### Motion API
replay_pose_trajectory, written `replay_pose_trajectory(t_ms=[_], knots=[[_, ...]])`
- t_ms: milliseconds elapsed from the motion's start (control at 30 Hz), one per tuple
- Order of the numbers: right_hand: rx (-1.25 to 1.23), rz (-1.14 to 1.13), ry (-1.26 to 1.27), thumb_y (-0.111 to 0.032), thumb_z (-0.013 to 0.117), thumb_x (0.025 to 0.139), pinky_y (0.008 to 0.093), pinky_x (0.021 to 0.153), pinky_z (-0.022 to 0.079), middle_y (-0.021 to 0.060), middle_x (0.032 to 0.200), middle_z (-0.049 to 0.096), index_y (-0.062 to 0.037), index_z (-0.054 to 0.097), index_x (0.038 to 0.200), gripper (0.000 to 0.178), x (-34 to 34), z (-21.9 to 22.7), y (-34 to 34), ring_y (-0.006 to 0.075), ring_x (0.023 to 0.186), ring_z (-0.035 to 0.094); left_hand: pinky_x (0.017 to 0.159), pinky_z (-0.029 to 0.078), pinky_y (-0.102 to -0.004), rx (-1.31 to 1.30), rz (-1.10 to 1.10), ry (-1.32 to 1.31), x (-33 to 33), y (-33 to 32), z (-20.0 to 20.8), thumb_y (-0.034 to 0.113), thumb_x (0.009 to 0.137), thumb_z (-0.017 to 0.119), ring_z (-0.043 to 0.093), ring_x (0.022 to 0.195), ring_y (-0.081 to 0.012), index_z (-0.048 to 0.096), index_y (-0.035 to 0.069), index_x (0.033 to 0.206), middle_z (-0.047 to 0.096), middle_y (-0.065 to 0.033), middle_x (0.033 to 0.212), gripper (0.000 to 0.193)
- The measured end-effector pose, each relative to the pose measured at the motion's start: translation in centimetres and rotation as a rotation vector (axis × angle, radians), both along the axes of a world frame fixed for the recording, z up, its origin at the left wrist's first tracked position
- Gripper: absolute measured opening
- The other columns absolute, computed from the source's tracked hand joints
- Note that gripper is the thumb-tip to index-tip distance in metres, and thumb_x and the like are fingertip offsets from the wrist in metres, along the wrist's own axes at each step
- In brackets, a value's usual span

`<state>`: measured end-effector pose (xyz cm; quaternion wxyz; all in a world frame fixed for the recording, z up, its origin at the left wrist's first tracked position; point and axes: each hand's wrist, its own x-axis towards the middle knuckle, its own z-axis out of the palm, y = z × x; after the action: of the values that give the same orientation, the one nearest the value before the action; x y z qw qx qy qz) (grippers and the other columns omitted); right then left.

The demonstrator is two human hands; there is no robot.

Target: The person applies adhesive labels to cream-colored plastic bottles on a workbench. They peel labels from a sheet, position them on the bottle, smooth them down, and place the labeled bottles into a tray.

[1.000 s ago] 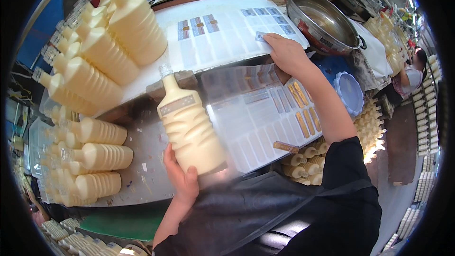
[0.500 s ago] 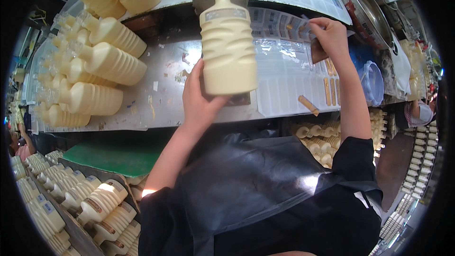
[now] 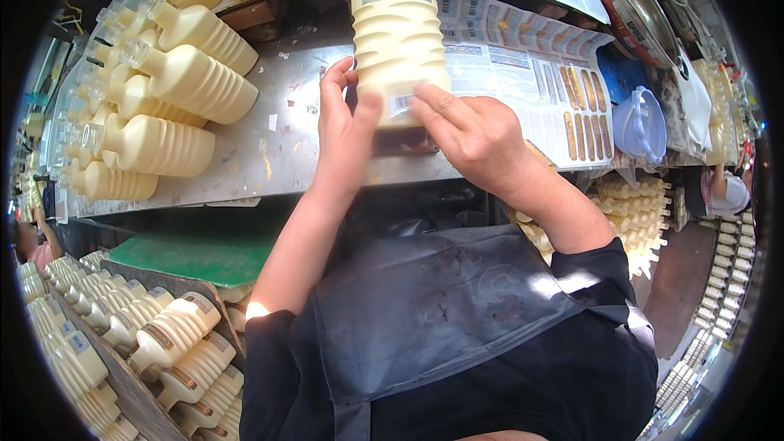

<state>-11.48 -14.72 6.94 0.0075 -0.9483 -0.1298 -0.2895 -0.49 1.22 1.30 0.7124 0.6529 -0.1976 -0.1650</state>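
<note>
A cream ribbed plastic bottle (image 3: 400, 49) lies in front of me, its neck on a grey block. A label band crosses its shoulder. My right hand (image 3: 478, 135) presses a small barcode sticker (image 3: 402, 104) against the bottle's lower end, with the fingertips close together on the sticker's edge. By the bottle's lower left side is my left hand (image 3: 345, 126), fingers and thumb apart; the thumb is blurred and overlaps the bottle, and a dark gap shows between the fingers and its side. Right of the bottle lie sheets of stickers (image 3: 523, 57), some gold and some with barcodes.
Several cream bottles (image 3: 184, 77) are piled on the metal table (image 3: 278, 155) at left. A lilac bucket (image 3: 641, 126) stands at the right. Labelled bottles (image 3: 175, 331) fill a rack at lower left, beside a green board (image 3: 196, 253). More bottles (image 3: 629, 216) stand under the table.
My right hand has come from the sticker sheets to the bottle's lower end, where a barcode sticker now shows. My left hand's fingers have loosened from the bottle. The lifted sheet now lies flatter.
</note>
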Motion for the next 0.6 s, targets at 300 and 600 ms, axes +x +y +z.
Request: replay_pose_trajectory(t_ms=[300, 600], knots=[[0.136, -0.024, 0.022, -0.01, 0.074, 0.085, 0.0307, 0.058, 0.053, 0.0123, 0.105, 0.073, -0.0016, 0.073, 0.103, 0.02, -2.7, -1.2, -0.1, 0.0189, 0.063, 0.065, 0.111, 0.041, -0.0387, -0.021, 0.014, 0.005, -0.6, -0.9, -0.6, 0.029, 0.093, 0.075, 0.051, 0.128, -0.025, 0.042, 0.001, 0.143, 0.053, -0.0171, 0.138, 0.066], [1.233, -0.449, 0.35, -0.029, 0.082, 0.088, 0.0235, 0.062, 0.043, -0.0027, 0.078, 0.055, -0.0052, 0.057, 0.088, 0.035, 1.0, -2.8, -0.9, 0.0046, 0.073, 0.049, 0.112, 0.04, -0.0386, -0.089, 0.025, 0.024, -1.0, -1.2, -1.3, 0.023, 0.093, 0.074, 0.05, 0.13, -0.0242, 0.039, 0.0, 0.147, 0.052, -0.0174, 0.139, 0.069]])
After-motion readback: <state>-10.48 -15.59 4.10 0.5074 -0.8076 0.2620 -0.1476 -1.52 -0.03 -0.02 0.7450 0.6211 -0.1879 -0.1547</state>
